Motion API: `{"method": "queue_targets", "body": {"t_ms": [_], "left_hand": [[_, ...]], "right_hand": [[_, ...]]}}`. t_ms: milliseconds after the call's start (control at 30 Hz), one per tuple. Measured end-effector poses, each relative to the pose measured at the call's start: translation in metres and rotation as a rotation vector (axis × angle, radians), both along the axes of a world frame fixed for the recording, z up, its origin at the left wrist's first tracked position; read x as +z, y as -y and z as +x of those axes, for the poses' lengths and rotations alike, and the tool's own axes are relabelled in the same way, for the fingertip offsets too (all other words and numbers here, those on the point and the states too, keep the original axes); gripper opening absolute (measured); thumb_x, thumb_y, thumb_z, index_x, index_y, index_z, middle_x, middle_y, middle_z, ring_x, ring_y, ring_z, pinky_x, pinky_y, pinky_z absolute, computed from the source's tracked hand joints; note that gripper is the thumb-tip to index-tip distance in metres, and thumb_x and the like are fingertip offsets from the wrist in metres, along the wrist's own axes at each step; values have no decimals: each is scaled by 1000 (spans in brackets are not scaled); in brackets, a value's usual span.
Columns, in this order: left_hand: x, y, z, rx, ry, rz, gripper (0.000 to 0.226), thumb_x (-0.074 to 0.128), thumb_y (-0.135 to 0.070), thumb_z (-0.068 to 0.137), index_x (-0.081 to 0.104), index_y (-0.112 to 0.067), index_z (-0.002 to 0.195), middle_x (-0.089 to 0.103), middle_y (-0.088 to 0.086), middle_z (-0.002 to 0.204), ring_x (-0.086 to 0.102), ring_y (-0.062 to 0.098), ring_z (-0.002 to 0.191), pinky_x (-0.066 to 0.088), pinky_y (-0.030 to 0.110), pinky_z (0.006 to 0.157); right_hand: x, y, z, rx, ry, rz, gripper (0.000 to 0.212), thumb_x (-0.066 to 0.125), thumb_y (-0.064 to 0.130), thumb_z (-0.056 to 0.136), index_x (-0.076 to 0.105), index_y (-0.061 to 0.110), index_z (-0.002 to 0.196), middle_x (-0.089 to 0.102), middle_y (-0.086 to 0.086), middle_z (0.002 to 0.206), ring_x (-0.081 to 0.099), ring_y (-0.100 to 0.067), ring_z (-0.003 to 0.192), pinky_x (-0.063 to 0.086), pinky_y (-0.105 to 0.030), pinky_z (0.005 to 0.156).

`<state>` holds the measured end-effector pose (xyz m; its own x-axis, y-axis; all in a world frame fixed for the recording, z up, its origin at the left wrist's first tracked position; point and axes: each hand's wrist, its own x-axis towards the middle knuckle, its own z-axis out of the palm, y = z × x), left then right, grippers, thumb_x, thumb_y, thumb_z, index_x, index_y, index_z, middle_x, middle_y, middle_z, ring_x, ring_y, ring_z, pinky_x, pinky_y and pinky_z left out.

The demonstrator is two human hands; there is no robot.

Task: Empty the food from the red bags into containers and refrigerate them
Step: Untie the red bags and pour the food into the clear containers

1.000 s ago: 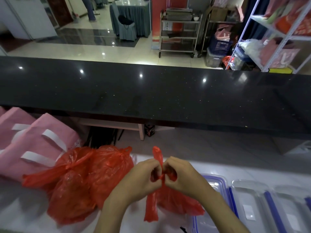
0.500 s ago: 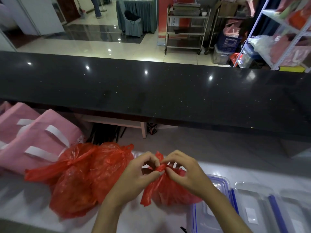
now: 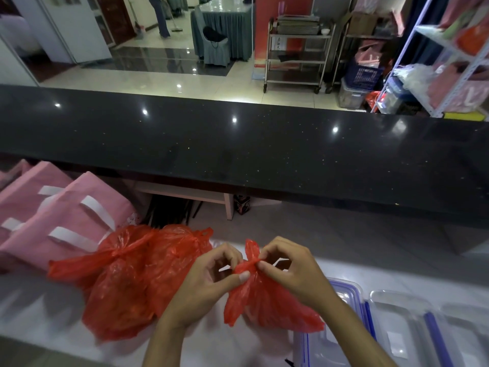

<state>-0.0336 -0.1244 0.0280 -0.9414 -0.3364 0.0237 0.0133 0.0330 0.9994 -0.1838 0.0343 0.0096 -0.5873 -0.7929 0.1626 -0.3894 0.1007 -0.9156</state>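
Note:
A small red plastic bag (image 3: pixel 267 300) sits on the white counter in front of me, its neck tied in a knot. My left hand (image 3: pixel 209 282) and my right hand (image 3: pixel 288 271) both pinch that knot from either side with thumb and fingertips. Two larger tied red bags (image 3: pixel 132 282) lie to the left, touching each other. Clear plastic containers with blue clip lids (image 3: pixel 352 303) stand to the right, partly hidden by my right forearm.
Pink fabric bags with white handles (image 3: pixel 60 221) lean at the far left. A long black countertop (image 3: pixel 238 149) runs across behind the white work surface (image 3: pixel 31 308). Beyond it are a metal trolley (image 3: pixel 296 54) and shelving (image 3: pixel 449 56).
Both hands keep working the knot of the small red bag. The loose bag tail that stuck up, then folded down, stands up again between my fingers.

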Motion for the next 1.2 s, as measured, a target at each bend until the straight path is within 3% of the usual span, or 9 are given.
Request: {"method": "queue_targets", "body": {"t_ms": [133, 233, 367, 567, 700, 800, 933, 1100, 1200], "left_hand": [[-5, -3, -1, -2, 47, -32, 22, 75, 1, 92, 55, -1, 84, 61, 10, 88, 60, 18, 84, 53, 33, 74], [-2, -7, -10, -74, 108, -230, 20, 68, 3, 88, 52, -6, 80, 57, 13, 83, 56, 20, 76, 55, 50, 76], [3, -12, -18, -66, 56, -414, 21, 66, 3, 87, 51, -7, 76, 54, 8, 80, 55, 29, 77, 54, 50, 75], [-4, -12, -14, 19, 44, -291, 20, 67, 7, 90, 62, -12, 83, 66, 5, 92, 66, 26, 85, 57, 37, 72], [-5, -8, -12, -23, 52, -171, 16, 69, 7, 93, 71, -9, 97, 71, 4, 98, 71, 20, 94, 57, 32, 84], [-4, -5, -11, -87, 55, -188, 16, 68, 9, 93, 74, -6, 87, 72, 7, 105, 71, 21, 101, 58, 37, 88], [-10, -5, -9, -131, 136, -128, 20, 65, 7, 96, 69, -2, 78, 69, 6, 109, 68, 22, 99, 54, 30, 89], [-5, -9, -14, -192, 130, -16, 7, 61, -8, 94, 58, -10, 100, 61, 6, 81, 56, 17, 79, 46, 29, 76], [-2, -9, -13, -79, 39, 42, 24, 64, -32, 96, 63, -9, 93, 55, 9, 58, 48, 24, 56, 42, 40, 61]], "right_hand": [[-4, -5, 1, -30, -77, 39, 11, 76, 10, 85, 70, 19, 82, 66, 5, 85, 67, -16, 74, 55, -25, 64], [-10, 0, 10, -181, -116, 60, 16, 71, 10, 79, 60, 19, 74, 62, 5, 72, 61, -11, 62, 49, -20, 59], [-12, 4, 12, -329, -33, 70, 16, 70, 12, 80, 57, 19, 72, 63, 1, 65, 58, -12, 58, 47, -24, 56], [-21, 7, 10, -420, 112, 98, 23, 63, 10, 90, 55, 10, 69, 50, 4, 52, 40, -3, 50, 35, -22, 49], [-27, 5, 2, -451, 131, 104, 38, 59, 9, 92, 45, 19, 59, 41, 9, 52, 36, -3, 52, 30, -21, 49], [-31, 5, -2, -476, 166, 116, 43, 58, 9, 94, 41, 23, 56, 37, 9, 53, 34, -4, 53, 30, -27, 51], [-36, 3, -6, -516, 380, 50, 49, 55, 7, 96, 48, 24, 50, 37, 5, 57, 33, -9, 58, 29, -31, 55], [-38, 6, 0, -517, 493, 39, 44, 55, 9, 95, 58, 22, 54, 43, -2, 60, 38, -13, 61, 31, -31, 56], [-37, 1, -11, -609, 543, 54, 32, 58, 13, 95, 59, 18, 63, 41, -3, 59, 36, -15, 57, 29, -31, 52]]}}
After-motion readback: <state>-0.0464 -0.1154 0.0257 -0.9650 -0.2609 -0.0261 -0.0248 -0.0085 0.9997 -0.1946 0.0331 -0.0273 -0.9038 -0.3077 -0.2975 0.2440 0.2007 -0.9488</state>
